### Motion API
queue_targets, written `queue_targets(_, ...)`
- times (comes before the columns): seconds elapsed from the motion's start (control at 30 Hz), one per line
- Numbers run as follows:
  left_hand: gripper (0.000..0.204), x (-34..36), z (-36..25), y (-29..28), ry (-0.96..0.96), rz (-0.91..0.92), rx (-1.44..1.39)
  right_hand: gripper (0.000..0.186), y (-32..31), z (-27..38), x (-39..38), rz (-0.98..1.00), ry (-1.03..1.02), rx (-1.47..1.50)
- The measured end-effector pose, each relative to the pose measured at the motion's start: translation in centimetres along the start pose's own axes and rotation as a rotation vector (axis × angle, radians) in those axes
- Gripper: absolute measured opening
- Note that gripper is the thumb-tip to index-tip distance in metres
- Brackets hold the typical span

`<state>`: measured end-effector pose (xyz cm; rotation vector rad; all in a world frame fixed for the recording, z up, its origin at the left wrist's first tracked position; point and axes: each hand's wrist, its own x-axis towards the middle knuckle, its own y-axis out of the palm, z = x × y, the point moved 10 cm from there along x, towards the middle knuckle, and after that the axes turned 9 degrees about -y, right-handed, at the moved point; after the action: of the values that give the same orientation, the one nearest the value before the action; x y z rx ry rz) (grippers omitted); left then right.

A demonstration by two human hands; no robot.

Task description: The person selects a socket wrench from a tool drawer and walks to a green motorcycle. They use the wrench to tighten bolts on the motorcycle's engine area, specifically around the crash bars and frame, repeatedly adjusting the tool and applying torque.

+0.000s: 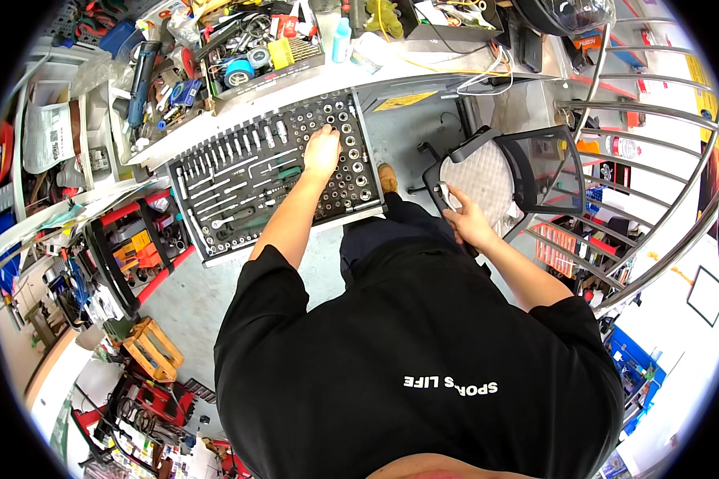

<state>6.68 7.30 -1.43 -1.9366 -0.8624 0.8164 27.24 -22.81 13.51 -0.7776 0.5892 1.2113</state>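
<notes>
An open tool drawer lies in front of me, its dark tray laid out with sockets, bits and drivers. My left hand reaches over its right half, fingers pinched together among the upright sockets. Whatever is between those fingertips is too small and covered to make out. To the right of the drawer, beside the chair seat, my right hand is closed around a ratchet. The silver head of the ratchet sticks up past the fingers; the hand covers its handle. Another ratchet rests in the drawer's lower left.
Above the drawer runs a workbench with a tray of mixed tools and a blue-white bottle. An office chair stands right of the drawer, near a metal railing. A wooden crate sits on the floor at left.
</notes>
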Motion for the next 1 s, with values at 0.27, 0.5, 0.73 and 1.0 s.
queue_targets(0.27, 0.033, -0.3, 1.7, -2.3, -0.078, 0.013, -0.222, 0.077, 0.2, 0.3, -0.5, -0.009, -0.043, 0.056)
queue_targets(0.5, 0.025, 1.0, 1.6, -3.2, 0.026, -0.064, -0.064, 0.078, 0.4, -0.8, -1.1, -0.045, -0.031, 0.029)
queue_targets(0.73, 0.022, 2.5, 1.0, -2.5, 0.182, 0.028, 0.023, 0.076, 1.5, -0.8, -1.8, -0.053, -0.035, 0.028)
queue_targets(1.0, 0.026, 1.7, 3.4, -6.6, -0.044, -0.149, -0.484, 0.075, 1.7, 0.9, -2.6, -0.096, -0.071, 0.031)
